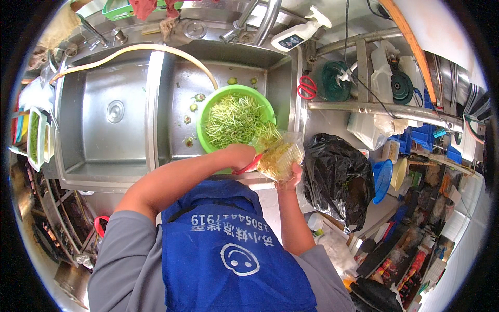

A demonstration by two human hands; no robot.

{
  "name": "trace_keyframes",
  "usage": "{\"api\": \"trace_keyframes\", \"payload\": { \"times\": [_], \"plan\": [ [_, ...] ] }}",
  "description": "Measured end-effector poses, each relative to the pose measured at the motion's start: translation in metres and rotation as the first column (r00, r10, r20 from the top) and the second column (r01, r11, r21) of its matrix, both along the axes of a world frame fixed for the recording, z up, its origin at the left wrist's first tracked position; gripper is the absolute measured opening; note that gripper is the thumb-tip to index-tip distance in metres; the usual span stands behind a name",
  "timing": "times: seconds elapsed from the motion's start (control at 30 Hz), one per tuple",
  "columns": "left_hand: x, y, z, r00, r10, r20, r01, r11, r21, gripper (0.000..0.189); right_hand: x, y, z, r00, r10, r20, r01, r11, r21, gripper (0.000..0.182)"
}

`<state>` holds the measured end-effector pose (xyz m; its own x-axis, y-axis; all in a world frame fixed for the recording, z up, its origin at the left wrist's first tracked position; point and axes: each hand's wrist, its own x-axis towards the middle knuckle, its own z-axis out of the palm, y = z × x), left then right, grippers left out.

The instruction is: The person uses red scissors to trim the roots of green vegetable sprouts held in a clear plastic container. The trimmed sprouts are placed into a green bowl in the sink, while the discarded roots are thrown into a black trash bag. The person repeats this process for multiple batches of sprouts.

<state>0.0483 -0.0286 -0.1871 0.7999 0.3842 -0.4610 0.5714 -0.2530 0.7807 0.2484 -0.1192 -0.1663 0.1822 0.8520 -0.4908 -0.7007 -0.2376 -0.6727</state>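
Note:
My left hand (241,155) grips red-handled scissors (249,165), whose blades reach into a clump of sprouts with yellowish, matted roots (273,160). My right hand (289,178) holds this clump in a clear plastic container (297,145) tilted at the sink's front edge. The clump's green stems reach over the rim of a light green plastic bowl (201,126). Loose cut green sprouts (234,119) fill much of the bowl, which sits in the right basin of a stainless steel sink (179,113). My fingers partly hide the scissors' handles.
A cream hose (156,47) crosses both basins. Small green vegetable pieces (193,107) lie beside the bowl. A white spray bottle (298,35) rests behind the sink; other red-handled scissors (307,87) hang at its right. A black plastic bag (331,171) stands right of my right hand.

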Motion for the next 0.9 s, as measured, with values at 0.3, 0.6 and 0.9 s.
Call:
{"api": "trace_keyframes", "payload": {
  "times": [0.3,0.6,0.9],
  "plan": [
    [-0.013,-0.006,-0.032,0.979,-0.118,0.167,0.139,0.983,-0.122,0.047,0.01,0.003,0.005,0.999,-0.007,0.049,0.006,1.0,0.028,0.078],
    [-0.014,0.015,0.027,0.956,-0.234,-0.177,0.184,0.949,-0.258,0.055,0.005,0.007,0.014,0.998,0.056,0.028,-0.057,0.998,0.035,0.084],
    [-0.008,0.02,0.012,0.989,-0.102,-0.11,0.068,0.957,-0.282,0.049,0.013,-0.003,0.001,0.995,0.082,0.062,-0.084,0.996,0.038,0.085]
  ]
}}
